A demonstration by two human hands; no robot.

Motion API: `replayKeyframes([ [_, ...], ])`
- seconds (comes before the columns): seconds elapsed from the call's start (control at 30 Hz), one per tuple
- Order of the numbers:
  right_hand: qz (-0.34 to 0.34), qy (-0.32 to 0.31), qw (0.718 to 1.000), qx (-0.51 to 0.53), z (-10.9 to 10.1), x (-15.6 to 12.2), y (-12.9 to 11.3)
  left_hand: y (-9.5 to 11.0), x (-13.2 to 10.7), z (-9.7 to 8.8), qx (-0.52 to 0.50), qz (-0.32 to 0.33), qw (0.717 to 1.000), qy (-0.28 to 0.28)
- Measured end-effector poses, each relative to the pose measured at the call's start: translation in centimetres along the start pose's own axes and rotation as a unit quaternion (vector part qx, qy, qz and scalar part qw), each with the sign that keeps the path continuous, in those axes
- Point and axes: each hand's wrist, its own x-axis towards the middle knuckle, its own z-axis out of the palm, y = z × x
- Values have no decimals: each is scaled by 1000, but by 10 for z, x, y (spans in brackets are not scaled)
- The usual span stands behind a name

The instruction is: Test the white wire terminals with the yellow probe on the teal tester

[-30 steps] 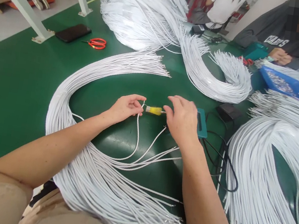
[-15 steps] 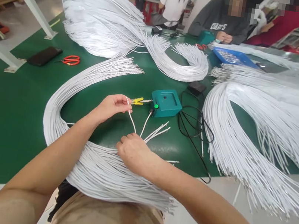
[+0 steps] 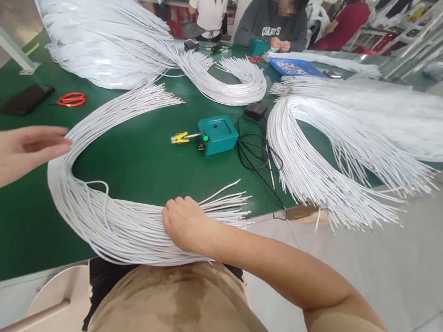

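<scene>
On green tabletop (image 3: 140, 176), grips C-shaped bundle of thin white wires (image 3: 121, 223) near its rightward-pointing lower ends with closed right hand (image 3: 184, 224); holds open left hand (image 3: 13, 154) at leftward bend, possibly touching.

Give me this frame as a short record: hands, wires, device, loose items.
left hand: open, at the bend of the near wire bundle; contact unclear
right hand: curled over that bundle near its image-right ends; grip hidden
near wires: white, C-shaped, on the green table
device: teal box, green button, yellow clip on its image-left side
loose items: red-handled scissors beside a flat black object
</scene>
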Motion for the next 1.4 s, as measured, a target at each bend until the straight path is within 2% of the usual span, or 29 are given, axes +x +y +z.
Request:
replayKeyframes([
  [0.03, 2, 3, 1000, 0, 1, 0, -3, -16, -2, -6, 106, -45, 993, 16],
  [0.07, 4, 8, 1000, 2, 2, 0, -6, -31, -4, -9, 142, -81, 986, 15],
  [0.13, 5, 20, 1000, 13, 2, 4, -10, -56, -13, -7, 79, -138, 987, -31],
  [0.23, 21, 35, 998, 47, 2, 16, -13, -76, -27, 8, -55, -145, 984, -84],
  [0.37, 42, 40, 990, 131, 1, 41, -17, -83, -36, 24, -158, -155, 973, -61],
  [0.5, 50, 55, 974, 213, 10, 63, -33, -83, -38, 29, -234, -175, 952, -86],
  [0.57, 47, 89, 975, 199, 17, 70, -44, -82, -39, 33, -295, -191, 934, -69],
  [0.63, 48, 129, 976, 170, 23, 75, -52, -79, -38, 39, -372, -200, 906, 13],
  [0.67, 52, 141, 975, 164, 25, 77, -54, -78, -36, 41, -414, -195, 889, 25],
  [0.73, 61, 133, 970, 196, 24, 80, -53, -74, -32, 46, -444, -182, 877, 35],
  [0.8, 49, 88, 957, 272, 16, 78, -50, -67, -31, 49, -467, -163, 867, 49],
  [0.87, 48, 68, 941, 328, 1, 71, -47, -56, -36, 54, -509, -128, 851, 3],
  [0.97, 64, 76, 930, 354, -30, 54, -52, -30, -51, 65, -592, -59, 801, -73],
  [1.03, 63, 90, 922, 372, -52, 43, -58, -10, -58, 68, -641, -9, 764, -80],
  [1.1, 56, 106, 911, 395, -72, 35, -63, 11, -58, 64, -668, 33, 740, -76],
  [1.17, 40, 132, 897, 420, -88, 29, -65, 31, -53, 49, -671, 54, 735, -82],
  [1.23, 4, 163, 882, 442, -100, 23, -64, 52, -47, 27, -666, 73, 738, -87],
  [1.3, -30, 186, 866, 463, -105, 20, -61, 76, -46, 0, -660, 75, 742, -89],
  [1.4, -36, 198, 852, 484, -106, 21, -50, 113, -57, -41, -679, 79, 721, -111],
])
